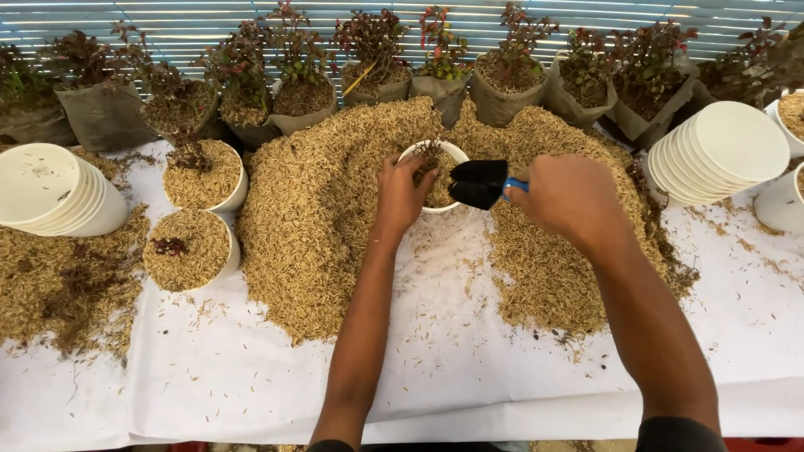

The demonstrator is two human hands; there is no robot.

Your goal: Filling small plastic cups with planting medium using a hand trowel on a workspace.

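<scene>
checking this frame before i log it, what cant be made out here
All in the head view:
- Base of the white pot: sunk in the husk pile.
- Small plant's stem: covered by the left hand.
- Blue handle of the black trowel: mostly inside the right hand.
- Stacked white pots: count too tight to tell.
- Right-edge pot: cut off by the frame.

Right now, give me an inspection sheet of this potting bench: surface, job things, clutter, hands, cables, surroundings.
Surface: white sheet-covered table, strewn with husk bits.
Job's things: round white plastic pot sunk in the tan husk heap, a small plant in it; black trowel with blue handle at its rim.
Clutter: two filled white pots, stacked empty white pots on both sides.
Hands: left hand steadies the plant; right hand grips the trowel.
Cables: nothing seen.
Surroundings: row of bagged red-leaved seedlings behind.
</scene>
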